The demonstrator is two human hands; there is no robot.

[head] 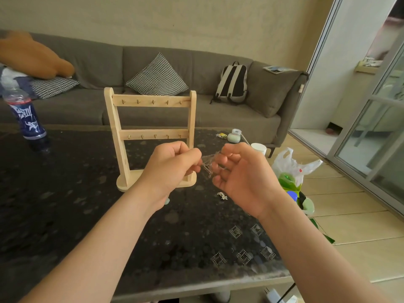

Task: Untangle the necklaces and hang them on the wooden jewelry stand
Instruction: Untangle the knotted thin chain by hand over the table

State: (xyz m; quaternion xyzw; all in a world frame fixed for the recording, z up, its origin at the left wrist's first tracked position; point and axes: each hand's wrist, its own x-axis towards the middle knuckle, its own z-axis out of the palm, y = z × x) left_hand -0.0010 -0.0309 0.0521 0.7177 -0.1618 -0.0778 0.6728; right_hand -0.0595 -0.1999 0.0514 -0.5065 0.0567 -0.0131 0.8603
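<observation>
Tangled fine silver necklace chains (208, 166) hang between your hands, the pale wooden jewelry stand (150, 99) just behind at twelve o'clock. Your left hand (175, 167) and right hand (240, 178) each pinch a strand. Likely light, limp, slippery, easily kinked: grip close to the knot.

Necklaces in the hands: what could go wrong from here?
1. The left hand and the right hand hold the tangled necklaces stretched between them. A harder pull may tighten the knot or snap a thin chain.
2. Both hands work near the stand. A sudden jerk could knock it over.
</observation>
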